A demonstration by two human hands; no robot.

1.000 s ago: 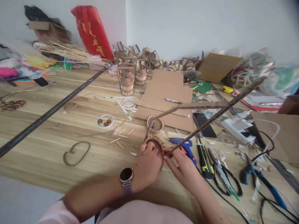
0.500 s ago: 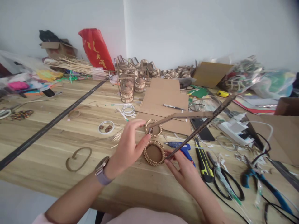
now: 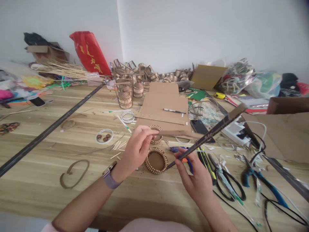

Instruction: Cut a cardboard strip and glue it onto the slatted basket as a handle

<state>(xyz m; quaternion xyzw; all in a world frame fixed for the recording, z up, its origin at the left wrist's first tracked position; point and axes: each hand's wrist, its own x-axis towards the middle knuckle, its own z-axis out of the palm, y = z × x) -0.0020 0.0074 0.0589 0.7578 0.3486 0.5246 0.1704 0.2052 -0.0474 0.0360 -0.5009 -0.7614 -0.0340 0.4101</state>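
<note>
My right hand (image 3: pixel 194 170) pinches a corrugated cardboard strip (image 3: pixel 210 132) near its lower end; it slants up to the right. My left hand (image 3: pixel 138 145) has thumb and fingers closed on the end of a thinner cardboard piece (image 3: pixel 176 132), which runs right to meet the slanted strip. Whether the two are one piece I cannot tell. Between my hands sits a round basket base (image 3: pixel 156 161) with a beaded-looking rim and brown floor. A second, smaller round base (image 3: pixel 156 138) lies behind it, partly hidden by my left fingers.
A blue glue gun (image 3: pixel 174 149), a utility knife (image 3: pixel 205 161), scissors (image 3: pixel 229 180) and blue-handled pliers (image 3: pixel 263 183) lie at the right. Cardboard sheets (image 3: pixel 164 96) lie ahead, with small lidded baskets (image 3: pixel 125 98) beyond. A white ring (image 3: pixel 104 136) surrounds brown beads at left.
My left thumb and fingers have closed on the thinner piece's end and lowered it. My right hand has shifted up along the slanted strip. The camera view has turned slightly right.
</note>
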